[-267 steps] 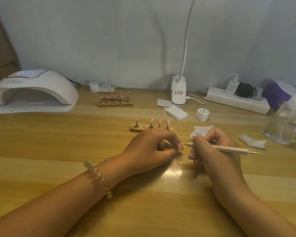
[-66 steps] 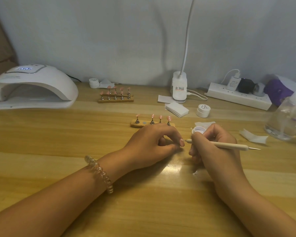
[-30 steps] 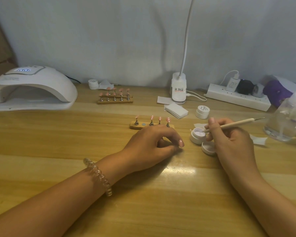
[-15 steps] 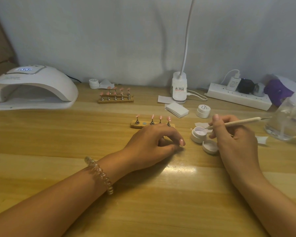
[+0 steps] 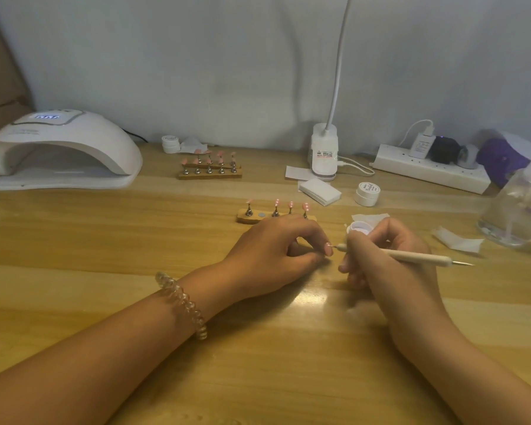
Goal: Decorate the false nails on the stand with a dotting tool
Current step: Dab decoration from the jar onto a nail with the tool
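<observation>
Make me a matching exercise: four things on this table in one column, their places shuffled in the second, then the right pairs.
Things
1. nail lamp
2. dotting tool
3. power strip
4. near stand

Places
A. held in the right hand
B. far left of the table
C. back right, with plugs in it
D. just beyond the left hand

Pairs: 1-B, 2-A, 3-C, 4-D
</observation>
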Demonstrator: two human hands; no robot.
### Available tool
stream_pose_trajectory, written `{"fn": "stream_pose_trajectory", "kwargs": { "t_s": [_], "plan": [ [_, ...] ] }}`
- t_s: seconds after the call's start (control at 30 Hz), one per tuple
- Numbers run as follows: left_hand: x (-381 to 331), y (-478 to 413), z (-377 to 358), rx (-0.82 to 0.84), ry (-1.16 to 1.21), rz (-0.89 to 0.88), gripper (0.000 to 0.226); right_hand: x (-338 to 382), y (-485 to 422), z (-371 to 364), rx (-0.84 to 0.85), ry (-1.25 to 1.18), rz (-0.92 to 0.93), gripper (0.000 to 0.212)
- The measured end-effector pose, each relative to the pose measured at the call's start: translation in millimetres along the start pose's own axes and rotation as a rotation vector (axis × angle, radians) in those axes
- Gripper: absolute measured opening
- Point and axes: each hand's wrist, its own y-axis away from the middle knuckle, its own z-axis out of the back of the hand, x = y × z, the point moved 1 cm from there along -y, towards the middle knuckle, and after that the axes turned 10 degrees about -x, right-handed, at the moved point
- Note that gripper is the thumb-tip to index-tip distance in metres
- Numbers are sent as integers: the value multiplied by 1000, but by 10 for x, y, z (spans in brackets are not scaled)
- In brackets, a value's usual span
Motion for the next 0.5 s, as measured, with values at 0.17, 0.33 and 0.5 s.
{"fn": "stream_pose_trajectory", "kwargs": {
  "t_s": [0.17,0.33,0.5],
  "plan": [
    [-4,-6,0,-5,-4,-14,12,2,-2,-3,-34,11,13,18],
    [-6,-9,4,-5,-7,-25,11,-20,-15,-2,-39,33,5,22],
    [-12,-12,5,-8,-3,-28,11,-13,-15,-8,-30,64,20,23]
  ]
}}
